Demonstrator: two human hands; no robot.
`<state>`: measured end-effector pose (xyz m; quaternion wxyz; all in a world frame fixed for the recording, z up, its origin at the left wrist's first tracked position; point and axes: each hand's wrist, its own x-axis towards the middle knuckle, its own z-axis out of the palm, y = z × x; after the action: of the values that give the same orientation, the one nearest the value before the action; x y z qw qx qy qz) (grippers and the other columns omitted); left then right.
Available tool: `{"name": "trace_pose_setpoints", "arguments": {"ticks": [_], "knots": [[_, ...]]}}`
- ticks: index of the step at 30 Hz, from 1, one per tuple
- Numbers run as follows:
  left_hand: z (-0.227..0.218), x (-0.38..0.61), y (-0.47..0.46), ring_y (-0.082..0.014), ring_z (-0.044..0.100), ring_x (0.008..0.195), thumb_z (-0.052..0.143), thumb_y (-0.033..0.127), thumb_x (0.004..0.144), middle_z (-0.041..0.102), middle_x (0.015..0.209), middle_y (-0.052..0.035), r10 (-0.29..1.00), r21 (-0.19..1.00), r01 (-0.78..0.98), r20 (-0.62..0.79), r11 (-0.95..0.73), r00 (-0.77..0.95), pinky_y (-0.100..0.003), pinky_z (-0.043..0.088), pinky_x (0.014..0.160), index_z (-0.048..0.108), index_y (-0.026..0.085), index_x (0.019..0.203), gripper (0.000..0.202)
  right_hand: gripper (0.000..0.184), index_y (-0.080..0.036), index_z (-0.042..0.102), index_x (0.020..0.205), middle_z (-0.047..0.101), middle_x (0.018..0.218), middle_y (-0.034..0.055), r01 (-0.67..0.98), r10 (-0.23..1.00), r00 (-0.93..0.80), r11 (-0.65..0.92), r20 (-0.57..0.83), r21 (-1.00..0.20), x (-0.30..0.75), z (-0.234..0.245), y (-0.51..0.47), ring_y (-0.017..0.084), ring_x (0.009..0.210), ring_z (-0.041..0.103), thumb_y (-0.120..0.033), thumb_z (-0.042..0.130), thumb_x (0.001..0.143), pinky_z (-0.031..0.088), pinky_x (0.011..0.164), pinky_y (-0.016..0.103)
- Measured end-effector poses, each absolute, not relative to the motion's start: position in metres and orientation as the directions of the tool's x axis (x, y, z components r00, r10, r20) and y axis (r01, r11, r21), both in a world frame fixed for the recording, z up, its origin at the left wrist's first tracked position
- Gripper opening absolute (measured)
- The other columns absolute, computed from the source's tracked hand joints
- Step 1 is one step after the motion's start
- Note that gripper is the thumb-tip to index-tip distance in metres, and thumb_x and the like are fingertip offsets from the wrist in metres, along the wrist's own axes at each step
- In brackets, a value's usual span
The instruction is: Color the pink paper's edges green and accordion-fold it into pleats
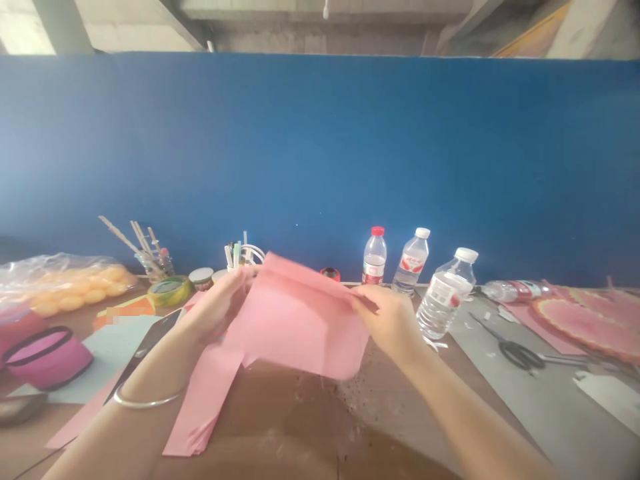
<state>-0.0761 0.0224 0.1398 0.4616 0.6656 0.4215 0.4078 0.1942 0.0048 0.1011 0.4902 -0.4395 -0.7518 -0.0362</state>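
Head view, items on the worktop [300, 427]:

1. Pink paper [295, 320], folded sheet, held up over the worktop middle between both hands. A pink strip hangs from its lower left down to the surface.
2. Left hand [217, 307]: fingers closed on the paper's left edge; silver bangle [145, 400] on the wrist.
3. Right hand [390, 320]: fingers pinched on the paper's upper right edge. Hands well apart, one at each side of the sheet.
4. Three upright bottles [413, 257] along the far edge, right of the paper; a fourth lies flat further right.
5. Scissors [520, 353], right side, on a grey sheet.
6. Tape roll [170, 290], brush jar [155, 263], far left.
7. Pink bowl [47, 357], left edge.
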Motion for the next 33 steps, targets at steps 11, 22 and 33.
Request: {"name": "trace_pose_setpoints", "arguments": {"ticks": [11,22,33], "knots": [[0.142,-0.084,0.028,-0.0232,0.062,0.070,0.070,0.045,0.063,0.066,0.073,-0.0023,0.982,0.719,0.679,0.191,-0.147,0.010,-0.030,0.047,0.055,0.064,0.016,0.087,0.038,0.029,-0.017,0.064,0.072,0.063,0.065,0.0002,0.401,0.911,0.122,0.317,0.393,-0.859,0.206,0.107,0.016,0.017,0.060,0.054,-0.043,0.055,0.081,0.038,0.056,0.027],[0.150,-0.090,0.031,-0.0211,0.061,0.071,0.069,0.034,0.061,0.067,0.074,0.0005,0.974,0.648,0.740,0.225,-0.182,0.043,-0.027,0.046,0.059,0.067,0.020,0.082,0.026,0.030,-0.015,0.063,0.075,0.065,0.073,0.0039,0.237,0.961,0.076,0.241,0.265,-0.941,0.218,0.106,0.024,0.017,0.063,0.056,-0.045,0.058,0.078,0.040,0.057,0.029],[0.145,-0.088,0.028,-0.0227,0.061,0.068,0.064,0.045,0.064,0.065,0.067,-0.0003,0.981,0.725,0.670,0.191,-0.162,0.031,-0.031,0.047,0.057,0.066,0.019,0.080,0.030,0.028,-0.017,0.066,0.076,0.065,0.073,0.0024,0.355,0.927,0.114,0.298,0.358,-0.886,0.225,0.112,0.021,0.018,0.066,0.055,-0.044,0.057,0.079,0.039,0.059,0.028]]}}
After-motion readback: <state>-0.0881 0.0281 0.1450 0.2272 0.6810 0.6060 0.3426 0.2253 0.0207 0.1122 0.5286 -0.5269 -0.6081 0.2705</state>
